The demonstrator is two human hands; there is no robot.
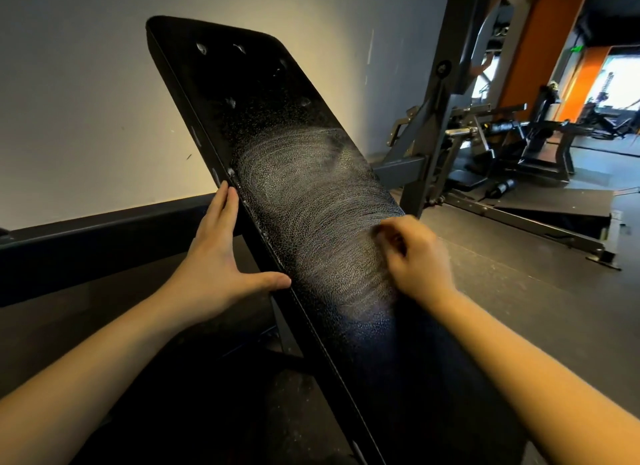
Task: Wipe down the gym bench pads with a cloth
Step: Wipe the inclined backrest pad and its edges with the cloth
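The tilted pad [277,93] is steadied at its left edge by the straight-fingered left hand [214,256], while the right hand [415,260], fingers curled and blurred, is pressed mid-pad, no cloth being discernible, so the upper droplets [202,48] may be missed if only the middle is rubbed.

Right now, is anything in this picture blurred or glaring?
Head view: the right hand is motion-blurred, so whether it holds a cloth is unclear; the left hand is sharp; light glares off whitish swirl marks on the black textured bench pad.
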